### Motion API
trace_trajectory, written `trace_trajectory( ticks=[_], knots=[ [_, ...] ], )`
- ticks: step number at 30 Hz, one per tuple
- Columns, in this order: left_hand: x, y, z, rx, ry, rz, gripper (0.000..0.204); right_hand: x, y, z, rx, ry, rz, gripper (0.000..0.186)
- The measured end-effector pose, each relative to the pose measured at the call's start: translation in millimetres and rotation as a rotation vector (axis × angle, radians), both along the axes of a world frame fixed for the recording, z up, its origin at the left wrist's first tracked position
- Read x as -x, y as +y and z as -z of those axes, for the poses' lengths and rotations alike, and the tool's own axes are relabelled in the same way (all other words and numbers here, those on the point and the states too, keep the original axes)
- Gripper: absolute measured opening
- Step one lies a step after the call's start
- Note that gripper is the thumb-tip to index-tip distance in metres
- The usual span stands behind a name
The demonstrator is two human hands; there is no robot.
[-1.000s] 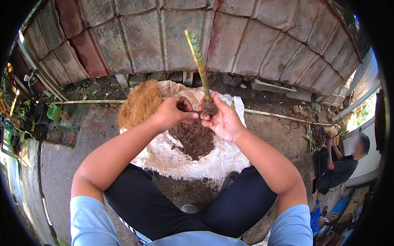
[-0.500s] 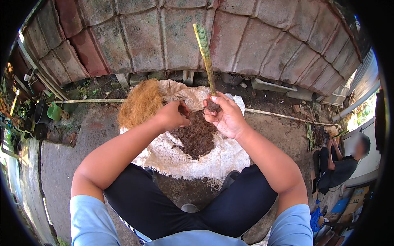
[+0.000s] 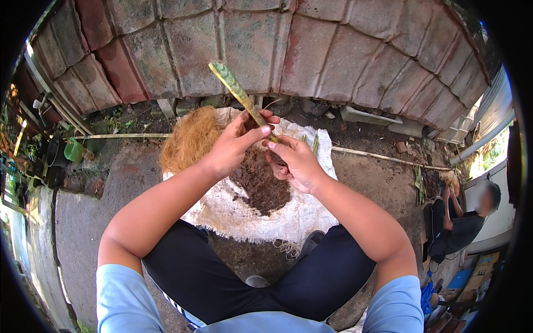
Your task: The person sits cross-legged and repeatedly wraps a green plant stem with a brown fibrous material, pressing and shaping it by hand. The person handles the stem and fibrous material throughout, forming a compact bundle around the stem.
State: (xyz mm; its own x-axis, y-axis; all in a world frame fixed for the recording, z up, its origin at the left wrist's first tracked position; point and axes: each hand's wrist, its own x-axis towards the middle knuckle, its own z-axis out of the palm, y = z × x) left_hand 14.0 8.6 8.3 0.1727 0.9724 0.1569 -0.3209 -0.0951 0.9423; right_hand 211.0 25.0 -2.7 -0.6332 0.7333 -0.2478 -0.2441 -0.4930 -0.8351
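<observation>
My left hand (image 3: 241, 139) is closed around the middle of a long mottled yellow-green leaf cutting (image 3: 232, 83), which tilts up to the left. My right hand (image 3: 297, 164) grips the cutting's lower end just below, thumb across it, with a dark clump mostly hidden in the fingers. Under both hands a heap of dark fibrous soil (image 3: 261, 191) lies on a frayed white woven sack (image 3: 308, 216). A tangle of orange-brown fibre (image 3: 186, 144) sits on the sack's left. More green leaf pieces (image 3: 314, 143) show behind my right hand.
Leaning roof tiles (image 3: 244, 44) span the back. A long thin pole (image 3: 388, 158) lies behind the sack. A green pot (image 3: 73, 150) and black buckets (image 3: 55, 152) stand left. A seated person (image 3: 461, 233) is at right, near cardboard and blue items (image 3: 461, 277).
The cutting has tipped from near upright toward the left and sits lower. My left hand has moved up and right from beside it and taken hold of it above my right hand.
</observation>
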Motion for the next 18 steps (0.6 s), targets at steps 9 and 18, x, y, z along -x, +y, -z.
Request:
trace_trajectory(
  ticks=[9, 18],
  knots=[
    [4.7, 5.1, 5.4, 0.089, 0.093, -0.118, 0.026, -2.6, -1.2, -0.4, -0.193, 0.005, 0.077, 0.021],
    [0.5, 2.4, 4.8, 0.046, 0.123, -0.070, 0.026, -1.0, 3.6, -0.9, -0.282, -0.066, 0.239, 0.019]
  ],
)
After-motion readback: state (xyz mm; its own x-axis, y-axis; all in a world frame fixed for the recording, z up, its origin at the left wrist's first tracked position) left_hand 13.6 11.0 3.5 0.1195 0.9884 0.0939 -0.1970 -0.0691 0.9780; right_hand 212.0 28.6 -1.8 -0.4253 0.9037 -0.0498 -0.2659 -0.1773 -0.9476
